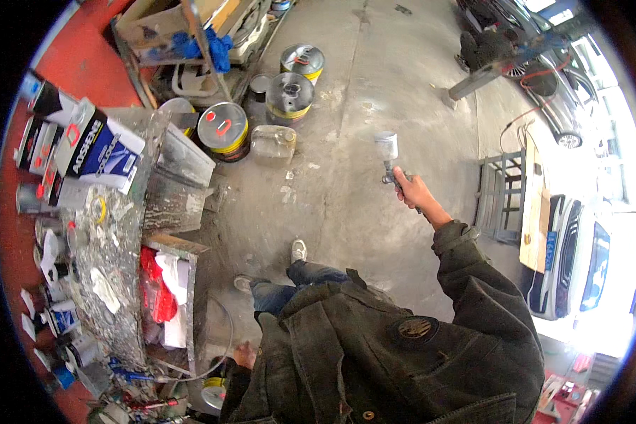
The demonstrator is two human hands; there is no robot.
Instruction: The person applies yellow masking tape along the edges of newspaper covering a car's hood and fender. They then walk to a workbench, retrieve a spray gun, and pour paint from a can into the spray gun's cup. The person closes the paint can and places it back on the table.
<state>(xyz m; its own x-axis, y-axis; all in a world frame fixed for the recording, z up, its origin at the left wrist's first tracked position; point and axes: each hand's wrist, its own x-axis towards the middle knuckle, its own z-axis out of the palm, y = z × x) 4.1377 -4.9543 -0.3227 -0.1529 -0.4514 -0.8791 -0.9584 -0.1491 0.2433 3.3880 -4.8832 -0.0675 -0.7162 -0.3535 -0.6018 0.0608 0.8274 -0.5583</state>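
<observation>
My right hand (412, 191) is stretched out ahead of me, closed round the grip of a paint spray gun (388, 175). A pale, translucent paint cup (386, 145) stands upright on top of the gun. The gun is held in the air above the grey concrete floor. Low beside my jacket, my left hand (244, 355) hangs next to the workbench. Its fingers are small and partly hidden, so their closing cannot be made out. Close by that hand curves a thin grey hose (230, 321).
Left of me, a paint-spattered workbench (124, 247) carries several cans and tins (85, 152). Lidded metal drums (222, 127) and a plastic jerrycan (273, 144) stand on the floor ahead. At right are a metal frame (503, 191), a lift post (477, 78) and cars (565, 258); a person (487, 49) crouches there.
</observation>
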